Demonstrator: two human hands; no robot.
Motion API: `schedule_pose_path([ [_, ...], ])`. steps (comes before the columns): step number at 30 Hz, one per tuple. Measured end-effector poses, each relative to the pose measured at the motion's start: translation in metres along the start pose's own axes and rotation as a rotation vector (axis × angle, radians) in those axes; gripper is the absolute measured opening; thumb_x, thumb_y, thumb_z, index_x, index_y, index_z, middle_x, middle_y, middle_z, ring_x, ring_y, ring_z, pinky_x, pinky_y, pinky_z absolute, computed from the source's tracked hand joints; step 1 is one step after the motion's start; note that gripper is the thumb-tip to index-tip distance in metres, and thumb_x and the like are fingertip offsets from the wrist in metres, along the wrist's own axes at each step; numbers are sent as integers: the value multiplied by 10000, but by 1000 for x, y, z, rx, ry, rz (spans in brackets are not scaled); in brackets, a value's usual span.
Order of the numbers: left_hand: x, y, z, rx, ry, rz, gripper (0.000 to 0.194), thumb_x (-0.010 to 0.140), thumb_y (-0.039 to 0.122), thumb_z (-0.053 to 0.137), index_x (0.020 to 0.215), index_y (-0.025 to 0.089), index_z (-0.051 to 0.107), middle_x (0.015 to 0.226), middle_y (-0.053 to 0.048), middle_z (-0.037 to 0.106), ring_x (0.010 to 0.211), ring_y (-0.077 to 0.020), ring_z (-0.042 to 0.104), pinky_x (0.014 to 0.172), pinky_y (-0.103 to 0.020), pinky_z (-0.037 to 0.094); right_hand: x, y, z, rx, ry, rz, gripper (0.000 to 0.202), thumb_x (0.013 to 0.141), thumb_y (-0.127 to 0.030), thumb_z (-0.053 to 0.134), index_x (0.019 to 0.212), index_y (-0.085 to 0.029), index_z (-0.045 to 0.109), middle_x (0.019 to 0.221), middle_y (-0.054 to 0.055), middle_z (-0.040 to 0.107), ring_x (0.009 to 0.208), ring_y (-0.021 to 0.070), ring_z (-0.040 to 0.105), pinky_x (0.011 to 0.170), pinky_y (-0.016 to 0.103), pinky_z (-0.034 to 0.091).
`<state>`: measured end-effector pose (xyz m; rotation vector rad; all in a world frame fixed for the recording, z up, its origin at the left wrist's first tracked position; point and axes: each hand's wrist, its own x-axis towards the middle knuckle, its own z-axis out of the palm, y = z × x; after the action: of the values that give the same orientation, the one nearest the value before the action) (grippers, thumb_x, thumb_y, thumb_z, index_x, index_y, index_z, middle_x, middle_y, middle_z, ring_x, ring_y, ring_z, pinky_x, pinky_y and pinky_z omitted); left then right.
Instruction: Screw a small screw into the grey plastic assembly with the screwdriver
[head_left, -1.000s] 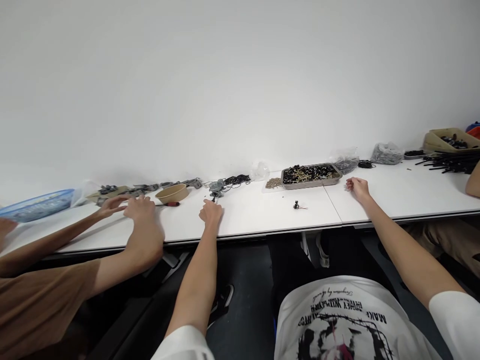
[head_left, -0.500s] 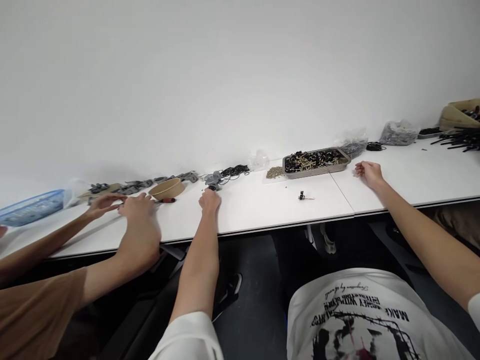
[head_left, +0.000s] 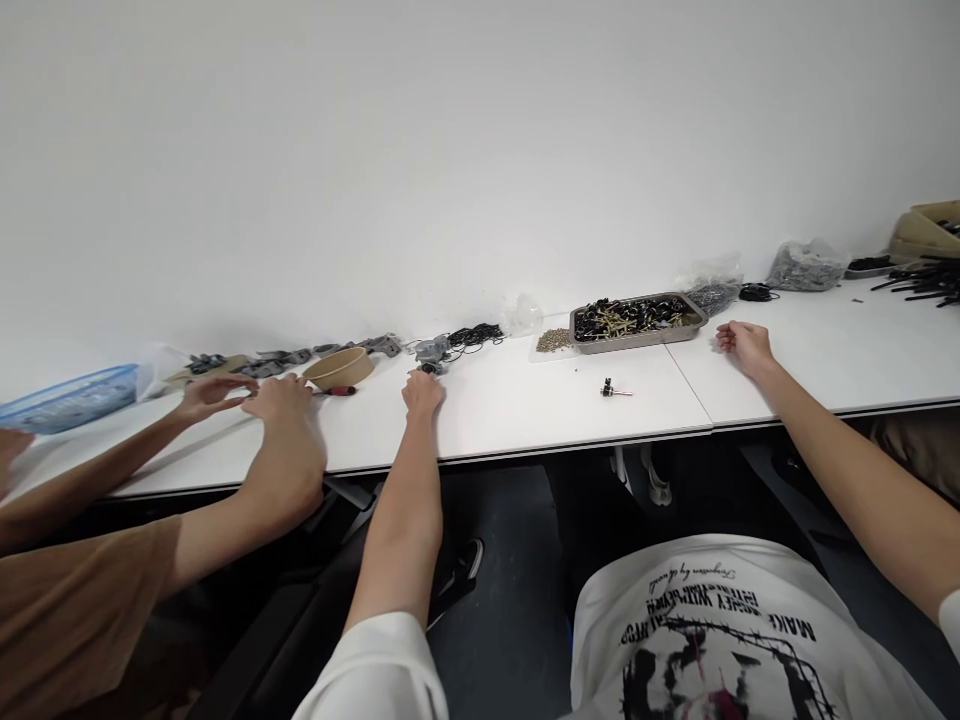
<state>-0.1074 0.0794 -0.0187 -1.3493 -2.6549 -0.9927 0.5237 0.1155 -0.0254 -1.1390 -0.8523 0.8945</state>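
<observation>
Four hands on table (head_left: 525,410); one bowl (head_left: 339,368); one metal tray (head_left: 637,322); one blue basket (head_left: 71,398).

On the table (head_left: 525,420), the bowl (head_left: 339,368) lies left of the gray part (head_left: 432,352); the tray (head_left: 637,322) stands to the right, the small part (head_left: 609,389) before it; bags (head_left: 802,265) farther right.
</observation>
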Motion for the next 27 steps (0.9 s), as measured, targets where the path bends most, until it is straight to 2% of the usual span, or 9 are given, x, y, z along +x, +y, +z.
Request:
schedule_pose_path([
  [6, 1, 1, -3, -82, 9, -43, 333, 986, 309, 453, 1182, 76, 587, 1249, -321, 643, 1281, -413, 592, 1030, -511, 461, -1, -1, 1, 9, 9, 1, 239, 909, -61, 570, 692, -145, 625, 589, 32, 620, 498, 85, 567, 449, 157, 463],
  [12, -4, 8, -7, -147, 28, -10, 312, 976, 316, 452, 1154, 114, 608, 1214, -263, 675, 1247, -366, 601, 1041, -476, 461, -2, -2, 1, 14, 4, 0, 238, 904, -46, 545, 705, -146, 631, 585, 31, 626, 490, 87, 569, 448, 160, 474],
  [18, -19, 32, -21, -259, 87, 66, 275, 969, 331, 454, 1118, 168, 617, 1143, -156, 697, 1133, -289, 627, 1002, -411, 487, -2, -1, 1, 22, 8, 11, 219, 889, -57, 555, 704, -153, 623, 580, 33, 629, 488, 89, 568, 445, 163, 469],
  [20, -30, 46, -28, -340, 82, 101, 243, 957, 332, 467, 1065, 175, 618, 1017, -110, 692, 1018, -253, 632, 928, -375, 516, -3, -1, 2, 23, 4, 13, 209, 879, -62, 552, 706, -156, 622, 573, 34, 626, 491, 94, 568, 444, 167, 468],
  [22, -47, 62, -34, -481, 28, 131, 210, 942, 330, 476, 987, 175, 611, 843, -57, 634, 840, -204, 606, 795, -324, 529, -6, -2, 3, 10, -1, 8, 191, 876, -83, 560, 714, -164, 622, 566, 30, 621, 493, 98, 564, 436, 169, 457],
  [24, -71, 78, -39, -684, -59, 173, 177, 918, 321, 493, 903, 175, 593, 706, -5, 523, 674, -155, 526, 672, -288, 499, -12, -6, 6, -24, 4, -9, 175, 880, -118, 578, 720, -173, 624, 579, 25, 620, 493, 98, 551, 425, 172, 436],
  [27, -116, 103, -44, -960, -239, 265, 185, 871, 355, 575, 845, 173, 590, 631, 35, 418, 575, -118, 431, 586, -273, 448, -32, -19, 16, -93, 26, -100, 158, 886, -178, 607, 729, -180, 632, 657, 23, 632, 517, 87, 533, 441, 177, 425],
])
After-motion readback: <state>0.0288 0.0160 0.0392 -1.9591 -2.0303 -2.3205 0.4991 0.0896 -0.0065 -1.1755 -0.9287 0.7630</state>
